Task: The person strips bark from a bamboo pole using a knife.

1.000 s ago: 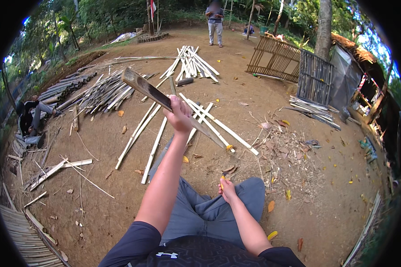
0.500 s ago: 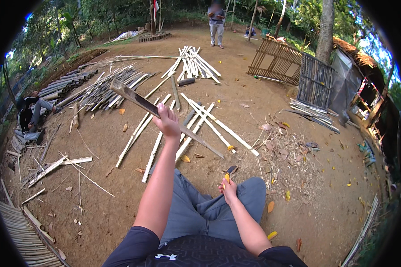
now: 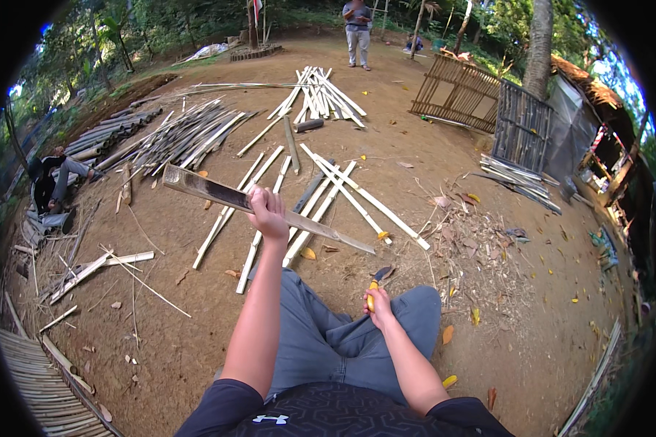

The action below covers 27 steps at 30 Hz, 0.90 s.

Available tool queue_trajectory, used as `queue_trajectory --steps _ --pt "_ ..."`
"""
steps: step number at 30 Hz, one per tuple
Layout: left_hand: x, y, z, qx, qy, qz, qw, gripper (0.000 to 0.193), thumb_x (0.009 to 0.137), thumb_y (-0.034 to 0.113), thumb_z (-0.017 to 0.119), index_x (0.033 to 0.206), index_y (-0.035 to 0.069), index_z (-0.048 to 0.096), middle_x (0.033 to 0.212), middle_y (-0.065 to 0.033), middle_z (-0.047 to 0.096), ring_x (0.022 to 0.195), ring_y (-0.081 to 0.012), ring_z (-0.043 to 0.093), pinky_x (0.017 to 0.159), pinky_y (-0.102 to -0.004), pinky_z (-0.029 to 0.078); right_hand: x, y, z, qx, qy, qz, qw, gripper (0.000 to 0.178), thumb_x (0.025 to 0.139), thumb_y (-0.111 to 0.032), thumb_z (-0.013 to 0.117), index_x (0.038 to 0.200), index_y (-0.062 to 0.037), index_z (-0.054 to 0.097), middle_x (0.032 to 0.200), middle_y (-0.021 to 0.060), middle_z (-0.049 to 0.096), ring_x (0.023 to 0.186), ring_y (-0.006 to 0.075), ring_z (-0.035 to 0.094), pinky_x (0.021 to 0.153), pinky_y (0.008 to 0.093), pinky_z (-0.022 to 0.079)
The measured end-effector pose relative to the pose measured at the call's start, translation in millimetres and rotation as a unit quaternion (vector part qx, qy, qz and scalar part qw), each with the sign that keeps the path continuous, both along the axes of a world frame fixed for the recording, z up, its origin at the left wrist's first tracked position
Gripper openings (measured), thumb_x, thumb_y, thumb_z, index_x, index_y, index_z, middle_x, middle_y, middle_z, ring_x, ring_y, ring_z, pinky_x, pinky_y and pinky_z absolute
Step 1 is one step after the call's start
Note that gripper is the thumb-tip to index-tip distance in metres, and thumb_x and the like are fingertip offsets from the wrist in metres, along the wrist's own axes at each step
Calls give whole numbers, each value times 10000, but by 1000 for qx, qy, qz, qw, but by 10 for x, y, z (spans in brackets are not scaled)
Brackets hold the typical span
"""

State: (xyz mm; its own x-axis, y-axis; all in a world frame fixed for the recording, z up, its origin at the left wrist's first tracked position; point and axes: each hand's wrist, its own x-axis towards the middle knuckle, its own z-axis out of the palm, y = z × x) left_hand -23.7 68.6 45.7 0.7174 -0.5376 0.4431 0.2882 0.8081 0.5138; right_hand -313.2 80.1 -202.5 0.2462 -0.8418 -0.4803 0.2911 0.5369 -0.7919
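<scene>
On the chest of the black patterned shirt (image 3: 321,409) I see a small white printed emblem (image 3: 270,419). The left arm stretches forward, and I have its hand (image 3: 268,212) closed around the middle of a long, split brown bamboo piece (image 3: 222,193), which sticks out on both sides. Lower, beside the right knee, my right hand (image 3: 378,307) is curled around a yellow-handled knife with dark blade (image 3: 375,285), pointing forward.
</scene>
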Motion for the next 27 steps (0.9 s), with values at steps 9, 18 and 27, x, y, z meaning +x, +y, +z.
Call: queue_trajectory --steps 9,18,27 --pt "21 11 -33 26 13 19 999 302 956 225 398 679 158 300 524 42 242 426 -74 196 392 -256 213 47 29 -11 -13 29 11 999 258 893 -146 668 997 -140 432 745 -3 498 489 99 449 421 260 373" --pt "134 75 -87 18 34 34 999 292 948 200 405 681 161 294 530 46 246 429 -68 192 396 -253 193 107 -8 74 -97 141 28 985 241 908 -197 667 1015 -118 466 718 -7 514 484 82 464 412 249 373" --pt "37 40 -37 19 0 20 1000 302 953 226 391 674 154 299 515 39 247 422 -77 192 389 -258 208 45 -661 349 -290 287 88 909 185 975 -209 573 1069 -49 571 708 3 569 525 67 512 427 235 410"
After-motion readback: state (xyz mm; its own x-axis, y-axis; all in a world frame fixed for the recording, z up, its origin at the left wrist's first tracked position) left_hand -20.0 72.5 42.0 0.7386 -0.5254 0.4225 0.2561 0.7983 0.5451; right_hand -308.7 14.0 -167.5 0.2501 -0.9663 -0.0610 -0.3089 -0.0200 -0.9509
